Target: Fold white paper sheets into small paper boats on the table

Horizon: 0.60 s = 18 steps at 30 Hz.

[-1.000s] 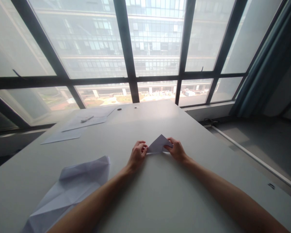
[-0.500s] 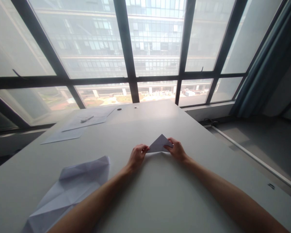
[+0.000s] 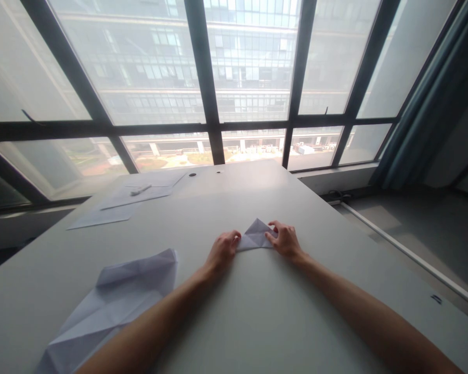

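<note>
A small sheet of folded paper, peaked at the top and creased across its face, is between my hands at the middle of the white table. My left hand pinches its left corner between thumb and fingers. On the other side, my right hand has its thumb on the paper's front and its fingers curled over the right edge. Part of the paper's right side is hidden behind that hand.
A larger creased sheet lies left of my left forearm, partly covered by it. Farther back on the left are flat papers with a small white pen-like object on them. Windows stand beyond the table; a curtain hangs at right.
The folded paper has tilted down from its raised position, and a lower band and creases now show on its face. My right fingers have spread a little; the hands stay nearly in place.
</note>
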Motion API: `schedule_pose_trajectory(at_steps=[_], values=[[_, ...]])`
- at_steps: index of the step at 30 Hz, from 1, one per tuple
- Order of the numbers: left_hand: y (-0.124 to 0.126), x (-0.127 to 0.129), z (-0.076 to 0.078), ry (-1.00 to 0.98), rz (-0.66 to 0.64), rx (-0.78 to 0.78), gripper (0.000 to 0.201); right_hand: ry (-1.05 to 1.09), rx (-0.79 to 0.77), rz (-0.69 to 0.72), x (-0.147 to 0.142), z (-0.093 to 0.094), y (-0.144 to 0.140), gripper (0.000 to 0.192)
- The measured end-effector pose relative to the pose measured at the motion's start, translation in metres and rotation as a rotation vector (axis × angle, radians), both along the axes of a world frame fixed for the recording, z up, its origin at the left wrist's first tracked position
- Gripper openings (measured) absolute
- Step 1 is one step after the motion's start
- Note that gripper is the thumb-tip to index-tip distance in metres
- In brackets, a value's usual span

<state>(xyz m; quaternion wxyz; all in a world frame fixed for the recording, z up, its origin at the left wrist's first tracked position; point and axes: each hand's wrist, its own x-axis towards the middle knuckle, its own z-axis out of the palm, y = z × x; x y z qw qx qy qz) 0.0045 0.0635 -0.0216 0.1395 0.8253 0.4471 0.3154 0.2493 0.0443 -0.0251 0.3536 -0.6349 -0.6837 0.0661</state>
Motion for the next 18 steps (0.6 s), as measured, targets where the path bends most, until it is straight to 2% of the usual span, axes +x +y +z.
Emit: schedule_pose_trajectory(at_steps=[6,11,13,18], values=[[-0.008,0.001,0.012,0.208,-0.038,0.131,0.02,-0.013,-0.028,0.013,0.0,0.0,0.0,0.031],[-0.009,0.001,0.015,0.219,-0.032,0.133,0.018,-0.024,-0.026,0.018,0.0,0.001,0.0,0.032],[-0.008,0.001,0.014,0.177,-0.077,0.118,0.021,-0.025,-0.024,0.021,-0.001,0.001,-0.001,0.032],[-0.009,0.005,0.01,0.131,-0.282,0.102,0.029,-0.061,0.006,0.027,-0.004,0.002,-0.003,0.029]])
